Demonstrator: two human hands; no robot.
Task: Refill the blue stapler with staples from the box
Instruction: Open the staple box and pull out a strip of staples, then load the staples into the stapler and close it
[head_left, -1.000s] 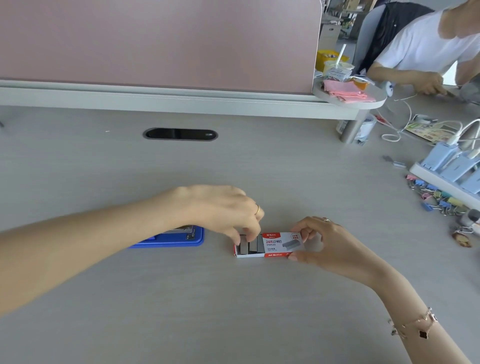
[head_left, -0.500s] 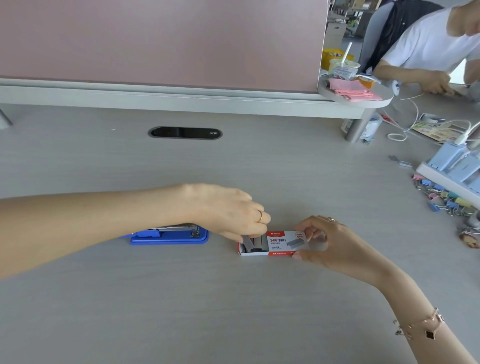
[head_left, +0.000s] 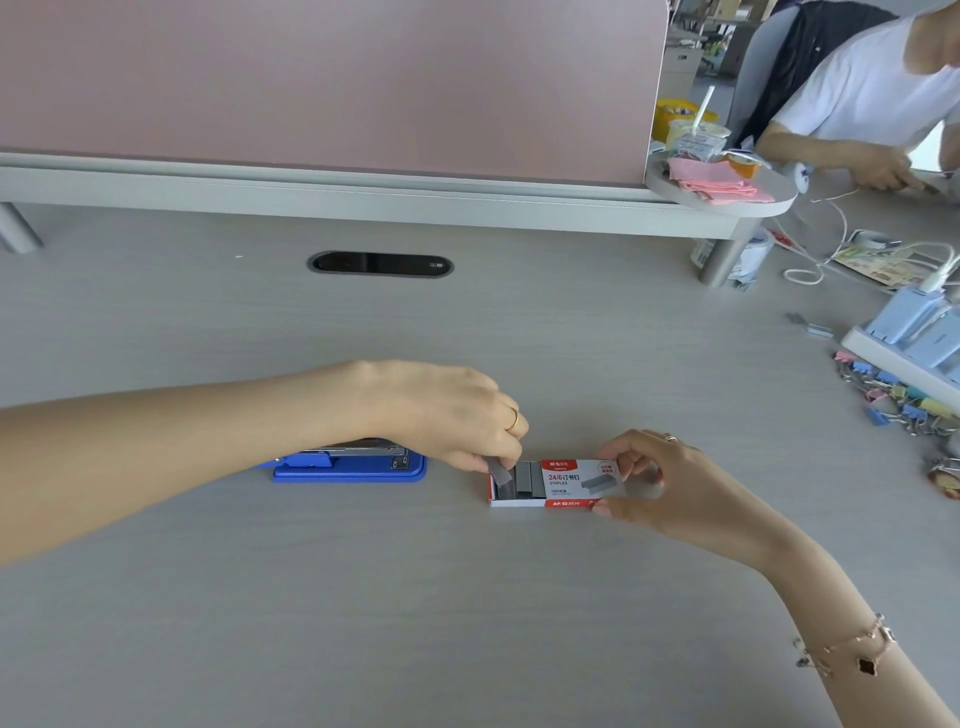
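Observation:
A small red and white staple box (head_left: 563, 483) lies on the grey desk, its inner tray slid out to the left with grey staple strips (head_left: 524, 477) showing. My right hand (head_left: 660, 483) grips the box's right end. My left hand (head_left: 457, 421) pinches one staple strip (head_left: 500, 473) at the tray's left end, tilted up out of the tray. The blue stapler (head_left: 348, 462) lies behind my left wrist, its top partly hidden by my forearm.
A pink divider on a grey rail (head_left: 363, 192) spans the back. A cable slot (head_left: 380, 264) sits in the desk. At the right are coloured binder clips (head_left: 904, 395), a light blue holder (head_left: 919, 327), cables, and another person (head_left: 862, 88).
My left fingers have closed on a staple strip and tipped its end up out of the tray. My right hand still holds the box in place.

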